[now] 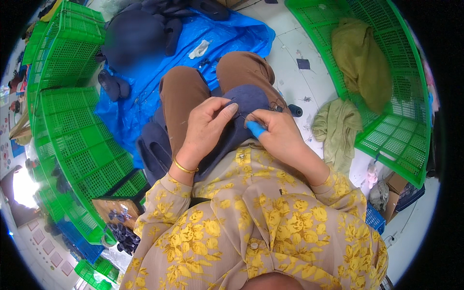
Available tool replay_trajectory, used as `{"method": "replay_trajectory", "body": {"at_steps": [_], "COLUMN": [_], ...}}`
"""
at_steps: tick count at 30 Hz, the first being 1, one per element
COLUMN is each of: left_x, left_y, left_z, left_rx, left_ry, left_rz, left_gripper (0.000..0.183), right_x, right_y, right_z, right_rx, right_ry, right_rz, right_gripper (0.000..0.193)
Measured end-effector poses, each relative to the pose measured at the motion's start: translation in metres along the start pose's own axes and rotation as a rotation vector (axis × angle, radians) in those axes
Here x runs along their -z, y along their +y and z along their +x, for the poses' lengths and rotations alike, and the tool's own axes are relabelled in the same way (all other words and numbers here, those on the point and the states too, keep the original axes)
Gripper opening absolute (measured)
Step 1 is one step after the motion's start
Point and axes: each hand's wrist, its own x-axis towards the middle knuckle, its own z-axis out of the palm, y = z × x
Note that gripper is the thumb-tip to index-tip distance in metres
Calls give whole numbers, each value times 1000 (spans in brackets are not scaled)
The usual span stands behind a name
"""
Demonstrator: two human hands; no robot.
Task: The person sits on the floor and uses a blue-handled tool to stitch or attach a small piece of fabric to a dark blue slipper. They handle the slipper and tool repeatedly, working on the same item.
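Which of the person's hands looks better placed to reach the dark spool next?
Probably the right hand: it is nearer the dark spool, on the same side, while the left hand is farther off, gripping the navy fabric piece.

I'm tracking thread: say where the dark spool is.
In the head view, the spool is right of centre, beside the right leg, beyond the right hand.

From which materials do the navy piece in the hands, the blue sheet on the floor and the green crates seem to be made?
Navy piece: probably felt-like or fleecy fabric; its surface looks matte and soft, though the exact fibre is unclear.
Blue sheet: likely thin plastic, smooth, with shiny creases.
Green crates: apparently moulded plastic, slightly glossy, with regular perforated walls.
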Motion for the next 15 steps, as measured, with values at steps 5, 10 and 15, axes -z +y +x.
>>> {"method": "replay_trajectory", "body": {"at_steps": [5,10,15], "left_x": [2,2,3], "left_y": [2,9,12], "left_z": [2,4,7], "left_rx": [89,148,216], "left_ry": [-25,-18,-55], "left_rz": [-42,-100,-73], "left_gripper": [17,17,18], "right_x": [-7,-8,-13], "right_y": [13,14,23], "right_z": [-3,-3,-2], "right_rx": [70,65,84], "right_ry": [49,49,54], "right_rz": [87,147,163], "right_gripper": [13,17,22]}}
